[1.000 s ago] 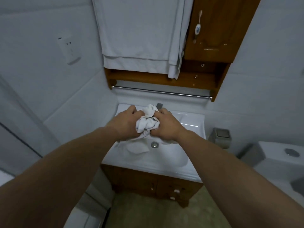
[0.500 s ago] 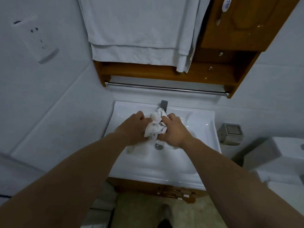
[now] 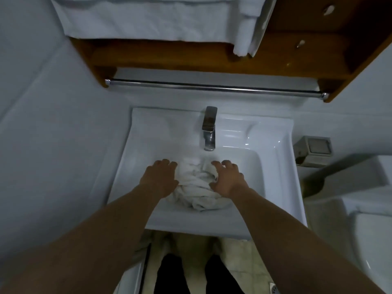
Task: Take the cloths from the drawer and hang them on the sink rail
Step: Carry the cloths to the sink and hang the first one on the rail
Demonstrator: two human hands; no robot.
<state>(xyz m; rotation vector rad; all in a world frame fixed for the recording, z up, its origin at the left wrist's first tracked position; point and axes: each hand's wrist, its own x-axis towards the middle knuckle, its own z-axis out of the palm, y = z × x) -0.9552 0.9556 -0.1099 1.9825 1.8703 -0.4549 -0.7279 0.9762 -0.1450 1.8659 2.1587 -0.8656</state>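
Down in the basin of the sink [image 3: 273, 166], a bundle of white cloths [image 3: 198, 187] lies crumpled, just short of the tap [image 3: 209, 128] spout at its 12 o'clock. Left hand [image 3: 160, 179] sits against the bundle's 9 o'clock side, fingers loosely spread and curled forward; right hand [image 3: 228, 180] sits against its 3 o'clock side, fingers resting on the upper folds. Neither hand shows a closed grasp: both cup the cloth from the flanks, and whether any fold is pinched beneath the palms cannot be told.

Bundle has no clean long axis; it is a rough heap, somewhat spread toward 6 o'clock. Both hands are equally near, one on each flank.

Sink rail [image 3: 214, 88] runs level from 9 to 3 o'clock under the wooden shelf [image 3: 169, 60], straight beyond the tap at 12 o'clock from the bundle, well apart from it and bare along its length. White towels [image 3: 137, 20] hang above the shelf.

Judgement: hanging is not yet done. The next move calls for a firm hold, a lift forward over the tap, and the cloths opened out so they drape across the rail's line.
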